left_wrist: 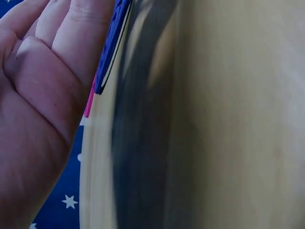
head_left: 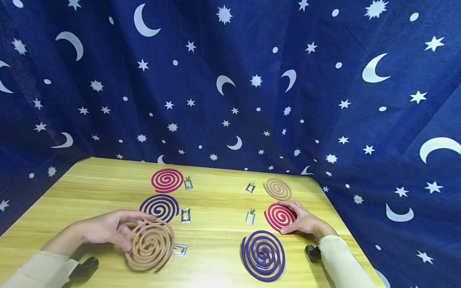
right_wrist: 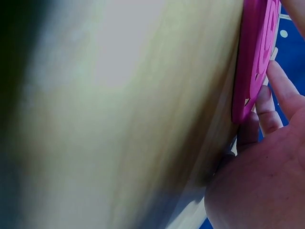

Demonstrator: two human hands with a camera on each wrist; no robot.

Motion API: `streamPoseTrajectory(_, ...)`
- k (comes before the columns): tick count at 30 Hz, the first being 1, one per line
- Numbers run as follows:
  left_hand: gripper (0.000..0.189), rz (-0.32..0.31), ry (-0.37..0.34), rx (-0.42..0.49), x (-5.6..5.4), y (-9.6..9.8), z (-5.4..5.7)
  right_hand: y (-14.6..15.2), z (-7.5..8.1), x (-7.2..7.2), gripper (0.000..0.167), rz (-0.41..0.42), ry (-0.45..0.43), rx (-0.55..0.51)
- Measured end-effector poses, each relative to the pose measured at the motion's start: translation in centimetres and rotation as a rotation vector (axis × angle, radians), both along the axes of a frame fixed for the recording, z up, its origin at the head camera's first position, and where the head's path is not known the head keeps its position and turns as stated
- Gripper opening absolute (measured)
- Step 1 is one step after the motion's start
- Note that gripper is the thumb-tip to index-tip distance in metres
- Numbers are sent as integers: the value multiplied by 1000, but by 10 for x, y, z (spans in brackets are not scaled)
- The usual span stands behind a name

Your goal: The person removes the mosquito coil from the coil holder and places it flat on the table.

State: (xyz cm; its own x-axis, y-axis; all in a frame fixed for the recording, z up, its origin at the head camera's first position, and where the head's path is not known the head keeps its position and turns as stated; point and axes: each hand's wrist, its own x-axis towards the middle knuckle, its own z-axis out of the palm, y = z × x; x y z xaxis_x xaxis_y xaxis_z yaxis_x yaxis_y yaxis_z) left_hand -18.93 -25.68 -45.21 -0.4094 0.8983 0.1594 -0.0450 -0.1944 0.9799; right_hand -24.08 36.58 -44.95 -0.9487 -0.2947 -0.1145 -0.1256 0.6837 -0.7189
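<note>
Tan coil point(head_left: 150, 242) partly hiding 1 metal stand point(head_left: 180, 251), starry curtain point(head_left: 252, 48)

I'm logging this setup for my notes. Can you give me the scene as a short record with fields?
left hand: holds left tan coil by its edge
right hand: grips right pink coil at its edge
left side, farther back: left purple coil, then left pink coil
right side: right tan coil at back, right purple coil in front
metal stands: six, two partly covered by coils
surface: wood-grain table
backdrop: blue cloth, moons and stars
</note>
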Motion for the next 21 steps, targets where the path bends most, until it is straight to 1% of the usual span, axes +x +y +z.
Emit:
streamPoseTrajectory(3, 78, -31, -42, 15, 1, -3, -1, -1, 1, 0, 100, 4, -3, -28)
streamPoseTrajectory(5, 78, -40, -45, 14, 2, -5, -1, -1, 1, 0, 99, 1, -3, -28)
streamPoseTrajectory(6, 78, -41, -37, 12, 2, -6, 0, -1, 1, 0, 99, -2, -5, -29)
streamPoseTrajectory(13, 79, -28, -39, -28, 4, -11, 3, 0, -1, -1, 100, -5, -9, -5)
streamPoseTrajectory(16, 78, -17, -30, -54, 4, -13, 4, 1, -3, -2, 101, -6, -13, 13)
streamPoseTrajectory(21, 77, 7, 30, -88, 4, -16, 3, 0, -2, -1, 101, -13, -25, 7)
